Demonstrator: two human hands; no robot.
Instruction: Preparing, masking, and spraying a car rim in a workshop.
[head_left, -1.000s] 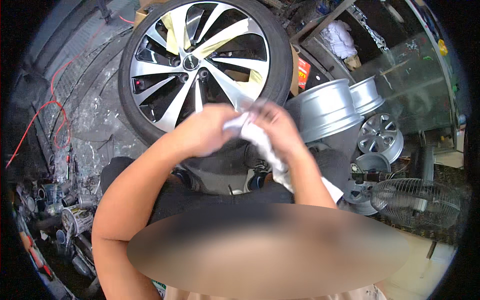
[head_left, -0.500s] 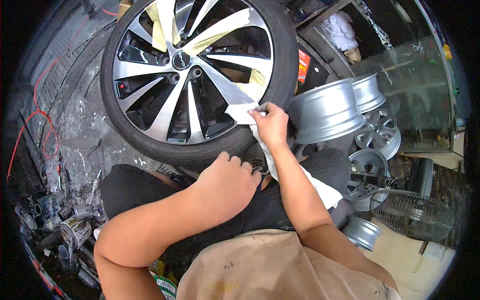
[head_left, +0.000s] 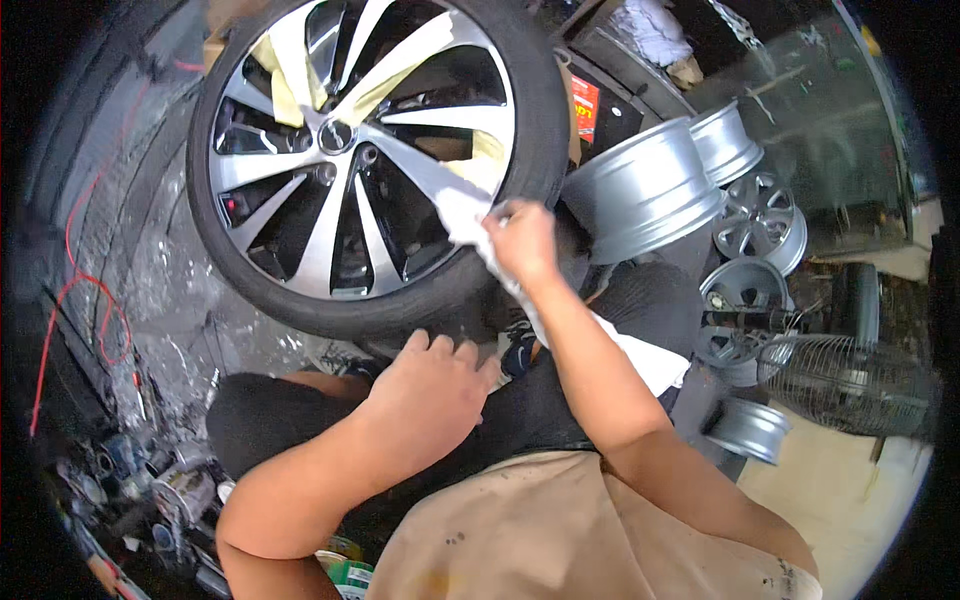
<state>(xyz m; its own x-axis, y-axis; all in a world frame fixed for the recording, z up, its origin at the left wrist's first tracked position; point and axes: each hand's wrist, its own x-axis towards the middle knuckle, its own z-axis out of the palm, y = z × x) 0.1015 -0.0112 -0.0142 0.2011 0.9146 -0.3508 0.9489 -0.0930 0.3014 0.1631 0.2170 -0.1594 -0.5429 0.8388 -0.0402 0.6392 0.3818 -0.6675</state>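
A wheel (head_left: 330, 235) with silver-and-black spokes and a black tyre (head_left: 300, 305) lies face up in front of my legs. My right hand (head_left: 522, 240) is closed on a white cloth (head_left: 465, 215), which touches the outer end of a spoke at the rim's near right. The cloth trails under my right forearm towards my thigh. Yellow masking tape (head_left: 385, 80) covers parts of several other spokes. Closer to me, my left hand (head_left: 430, 385) hovers over my lap, apart from the tyre. Its fingers are loosely bent and spread, with nothing visible in them.
Several bare silver rims (head_left: 650, 190) stand at the right, beside a wire fan guard (head_left: 850, 380). Cans and tools (head_left: 180, 495) clutter the lower left. A red hose (head_left: 72, 225) runs along the left floor. A red box (head_left: 583, 105) sits past the tyre.
My right hand has shifted slightly, and the cloth has bunched at the spoke end. My left hand's fingers have loosened. The whole view has moved a little.
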